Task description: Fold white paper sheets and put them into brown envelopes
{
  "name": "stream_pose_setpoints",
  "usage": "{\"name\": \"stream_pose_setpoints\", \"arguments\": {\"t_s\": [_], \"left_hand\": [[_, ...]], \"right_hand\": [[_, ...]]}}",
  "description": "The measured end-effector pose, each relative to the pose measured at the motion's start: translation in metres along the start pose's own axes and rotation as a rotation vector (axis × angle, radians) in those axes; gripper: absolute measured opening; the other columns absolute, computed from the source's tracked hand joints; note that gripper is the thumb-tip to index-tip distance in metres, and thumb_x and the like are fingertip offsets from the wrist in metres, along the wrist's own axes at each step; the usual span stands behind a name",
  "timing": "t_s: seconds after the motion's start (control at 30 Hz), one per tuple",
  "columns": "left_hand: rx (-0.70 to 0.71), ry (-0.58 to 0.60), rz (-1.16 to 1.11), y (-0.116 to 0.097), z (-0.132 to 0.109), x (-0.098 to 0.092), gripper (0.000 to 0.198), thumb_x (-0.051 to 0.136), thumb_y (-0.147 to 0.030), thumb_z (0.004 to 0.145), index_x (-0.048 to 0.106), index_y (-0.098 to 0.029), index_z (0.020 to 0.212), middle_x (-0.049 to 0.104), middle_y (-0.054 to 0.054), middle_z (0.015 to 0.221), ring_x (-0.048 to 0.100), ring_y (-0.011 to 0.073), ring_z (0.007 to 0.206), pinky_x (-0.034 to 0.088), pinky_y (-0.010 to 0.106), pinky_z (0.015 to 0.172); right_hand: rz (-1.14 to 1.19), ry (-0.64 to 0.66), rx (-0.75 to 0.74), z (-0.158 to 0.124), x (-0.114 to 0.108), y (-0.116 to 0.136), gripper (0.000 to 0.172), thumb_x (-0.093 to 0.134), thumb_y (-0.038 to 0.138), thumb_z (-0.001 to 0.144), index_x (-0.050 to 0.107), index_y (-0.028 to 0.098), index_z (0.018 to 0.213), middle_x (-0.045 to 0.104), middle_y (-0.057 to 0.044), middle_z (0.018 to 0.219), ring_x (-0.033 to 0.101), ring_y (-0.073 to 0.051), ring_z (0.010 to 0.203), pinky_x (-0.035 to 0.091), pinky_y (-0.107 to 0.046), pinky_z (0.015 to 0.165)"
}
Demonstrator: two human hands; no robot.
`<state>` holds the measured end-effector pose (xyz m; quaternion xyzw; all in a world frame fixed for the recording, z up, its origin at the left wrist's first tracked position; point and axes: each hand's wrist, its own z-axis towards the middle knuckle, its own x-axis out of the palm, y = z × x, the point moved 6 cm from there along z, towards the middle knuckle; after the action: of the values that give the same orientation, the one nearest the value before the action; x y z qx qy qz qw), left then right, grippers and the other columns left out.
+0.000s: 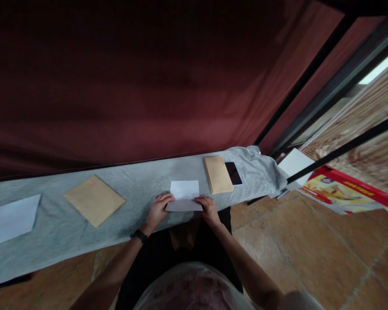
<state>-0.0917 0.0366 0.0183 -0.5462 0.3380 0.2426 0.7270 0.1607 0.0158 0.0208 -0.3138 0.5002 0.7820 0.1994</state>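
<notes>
A white sheet of paper point(185, 188) lies on the grey cloth in front of me. Its near part is bent up along a crosswise crease, forming a shaded flap. My left hand point(159, 210), with a dark band on the wrist, grips the flap's left end between thumb and fingers. At the right end, my right hand point(208, 209) pinches the same flap. Just right of the sheet lies what looks like a stack of brown envelopes point(219, 174), partly over a dark-screened device point(234, 173). Another brown envelope point(95, 200) rests at an angle to my left.
More white paper point(11, 220) lies at the far left of the long, narrow cloth-covered table point(142, 174). Behind it hangs a dark red curtain point(148, 99). Dark metal bars point(305, 77) rise at the right, near a red and yellow box point(345, 191) above the tiled floor.
</notes>
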Motion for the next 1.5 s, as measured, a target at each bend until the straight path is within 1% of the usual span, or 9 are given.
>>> {"name": "stream_pose_setpoints", "arguments": {"t_s": [0.17,0.33,0.47,0.67,0.97,1.13,1.3,1.4,1.5], "left_hand": [[-0.025,-0.085,0.042,0.005,-0.003,-0.002,0.02,0.057,-0.034,0.09,0.073,-0.023,0.095,0.071,0.008,0.113,0.063,0.0252,0.112,0.05,0.042,0.102],[-0.06,-0.133,0.137,0.002,0.005,-0.002,0.024,0.056,-0.04,0.091,0.073,-0.023,0.093,0.069,0.009,0.109,0.061,0.0268,0.11,0.05,0.042,0.101],[-0.085,-0.148,0.192,-0.003,0.01,-0.001,0.028,0.054,-0.043,0.092,0.073,-0.022,0.092,0.069,0.01,0.107,0.061,0.0277,0.106,0.05,0.043,0.099],[-0.15,-0.144,0.247,-0.005,0.017,-0.001,0.031,0.054,-0.047,0.09,0.07,-0.023,0.077,0.068,0.01,0.096,0.061,0.0284,0.099,0.049,0.043,0.095],[-0.164,-0.084,0.406,-0.009,0.03,-0.001,0.036,0.054,-0.047,0.087,0.064,-0.023,0.062,0.064,0.01,0.075,0.061,0.0287,0.086,0.048,0.046,0.09],[-0.232,-0.109,0.255,-0.003,0.032,-0.005,0.035,0.062,-0.047,0.081,0.059,-0.024,0.055,0.063,0.008,0.068,0.062,0.0275,0.082,0.047,0.044,0.089],[-0.237,-0.156,0.051,-0.006,0.03,-0.012,0.035,0.054,-0.048,0.086,0.058,-0.024,0.061,0.063,0.002,0.067,0.062,0.0204,0.074,0.05,0.035,0.08],[-0.209,-0.297,-0.029,-0.018,0.025,-0.027,0.034,0.052,-0.051,0.089,0.062,-0.024,0.071,0.07,0.004,0.086,0.064,0.0218,0.09,0.05,0.035,0.087],[-0.211,-0.428,-0.194,-0.035,0.024,-0.045,0.034,0.056,-0.055,0.087,0.064,-0.024,0.079,0.07,0.004,0.091,0.063,0.0226,0.093,0.049,0.035,0.087]], "right_hand": [[-0.153,-0.03,0.099,0.011,0.004,-0.007,0.016,0.055,0.021,0.098,0.07,0.02,0.105,0.072,-0.007,0.101,0.063,-0.024,0.099,0.044,-0.036,0.091],[-0.254,-0.067,0.218,0.023,0.01,-0.011,0.01,0.058,0.024,0.098,0.066,0.019,0.097,0.07,-0.008,0.093,0.063,-0.025,0.095,0.043,-0.035,0.088],[-0.254,-0.089,0.243,0.027,0.014,-0.012,0.016,0.055,0.024,0.098,0.065,0.018,0.108,0.07,-0.01,0.098,0.064,-0.027,0.097,0.044,-0.038,0.089],[-0.2,-0.171,0.247,0.027,0.019,-0.012,0.039,0.051,0.023,0.097,0.054,0.017,0.135,0.069,-0.015,0.117,0.062,-0.029,0.106,0.043,-0.042,0.098],[-0.255,-0.171,0.246,0.033,0.018,-0.008,0.043,0.049,0.022,0.098,0.048,0.014,0.14,0.067,-0.017,0.11,0.061,-0.032,0.109,0.042,-0.048,0.101],[-0.296,-0.154,0.243,0.033,0.018,-0.004,0.04,0.047,0.022,0.099,0.053,0.014,0.137,0.065,-0.016,0.105,0.06,-0.032,0.103,0.044,-0.049,0.098],[-0.096,-0.302,0.242,0.024,0.011,-0.009,0.044,0.051,0.026,0.096,0.051,0.016,0.139,0.064,-0.013,0.108,0.06,-0.029,0.103,0.05,-0.045,0.095],[0.111,-0.321,0.261,0.023,0.006,-0.014,0.045,0.056,0.03,0.094,0.052,0.017,0.137,0.067,-0.012,0.113,0.062,-0.027,0.107,0.051,-0.044,0.097],[0.272,-0.277,0.223,0.03,-0.001,-0.008,0.029,0.06,0.031,0.091,0.066,0.021,0.118,0.067,-0.01,0.121,0.062,-0.025,0.114,0.049,-0.04,0.102]]}}
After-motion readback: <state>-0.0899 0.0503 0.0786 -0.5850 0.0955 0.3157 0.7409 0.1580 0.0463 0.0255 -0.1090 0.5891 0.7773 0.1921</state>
